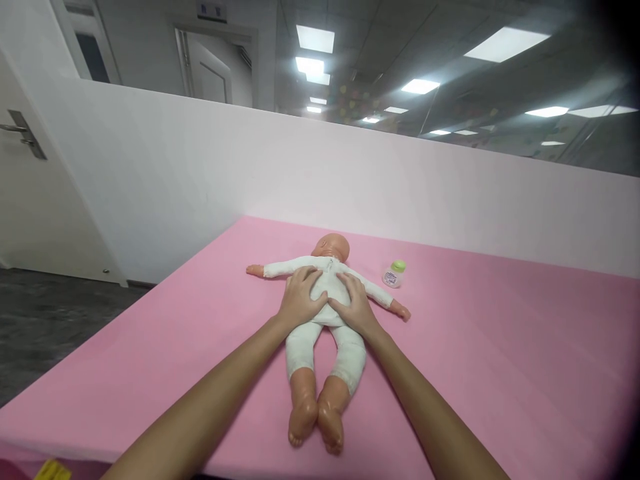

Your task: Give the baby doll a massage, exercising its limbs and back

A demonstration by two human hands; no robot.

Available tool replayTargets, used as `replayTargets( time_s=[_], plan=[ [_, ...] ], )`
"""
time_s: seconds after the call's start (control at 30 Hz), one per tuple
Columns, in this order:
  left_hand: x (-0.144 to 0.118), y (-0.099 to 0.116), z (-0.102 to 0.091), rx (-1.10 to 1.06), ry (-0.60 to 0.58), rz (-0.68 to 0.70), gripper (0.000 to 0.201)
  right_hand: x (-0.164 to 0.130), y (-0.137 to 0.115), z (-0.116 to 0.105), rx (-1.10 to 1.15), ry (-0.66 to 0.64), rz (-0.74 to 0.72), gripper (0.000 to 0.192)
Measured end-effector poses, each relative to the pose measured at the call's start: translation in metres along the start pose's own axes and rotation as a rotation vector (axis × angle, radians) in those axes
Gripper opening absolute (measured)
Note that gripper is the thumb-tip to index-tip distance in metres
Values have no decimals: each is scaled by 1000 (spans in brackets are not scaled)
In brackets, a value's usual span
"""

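A baby doll (327, 340) with a white cloth body and bare plastic head, hands and feet lies stretched out on a pink-covered table (200, 320). Its head is at the far end, turned so that no face shows, and its arms reach out to both sides. My left hand (303, 297) rests on the left side of the doll's torso, fingers spread. On the right side of the torso lies my right hand (354, 303), also open. Both thumbs point inward and nearly meet at the middle. A small clear jar (393, 275) with a green lid stands beyond the doll's right-hand arm.
A low white wall (350, 173) with glass above it borders the table's far edge. To the left are a door (45, 180) with a metal handle and a dark floor (50, 320). Something yellow (53, 471) shows at the bottom left corner.
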State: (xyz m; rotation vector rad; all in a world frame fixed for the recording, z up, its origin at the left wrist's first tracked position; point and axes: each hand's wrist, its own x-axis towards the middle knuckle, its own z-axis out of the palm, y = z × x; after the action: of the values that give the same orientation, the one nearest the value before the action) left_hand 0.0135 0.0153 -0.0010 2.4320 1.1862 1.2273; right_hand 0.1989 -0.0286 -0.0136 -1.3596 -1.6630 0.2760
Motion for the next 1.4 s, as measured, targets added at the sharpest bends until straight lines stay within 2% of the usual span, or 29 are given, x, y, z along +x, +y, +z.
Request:
replayTargets(
  time_s=[0.1,0.2,0.3,0.43,0.6,0.7,0.87,0.93,1.0,1.13,1.3,1.4],
  plan=[
    [0,1,0,6,-42,-39,53,0,0,-3,-14,-75,87,77],
    [1,5,-1,3,-85,-80,46,1,-7,-6,-19,-91,159,69],
    [3,8,-1,11,-103,-130,34,2,-14,-7,-22,-48,190,57],
    [3,7,2,37,-49,-148,22,5,-15,-4,12,18,153,42],
    [0,5,2,-5,28,-101,15,4,-6,1,75,90,48,22],
    [-1,5,1,-41,35,-66,23,1,-5,-2,73,72,43,31],
    [-1,2,0,-55,-36,-45,52,-4,-6,-13,32,-109,85,73],
    [-1,2,1,-51,-70,-58,54,-4,-5,-13,17,-133,121,79],
    [-1,3,1,-40,-91,-83,47,-3,-2,-12,14,-128,124,74],
    [1,5,1,2,-85,-126,29,3,5,-6,4,-62,105,53],
    [1,4,3,24,-52,-130,21,7,6,-2,3,-4,75,31],
    [-1,3,3,-3,-10,-107,21,4,5,-1,18,42,32,28]
  ],
)
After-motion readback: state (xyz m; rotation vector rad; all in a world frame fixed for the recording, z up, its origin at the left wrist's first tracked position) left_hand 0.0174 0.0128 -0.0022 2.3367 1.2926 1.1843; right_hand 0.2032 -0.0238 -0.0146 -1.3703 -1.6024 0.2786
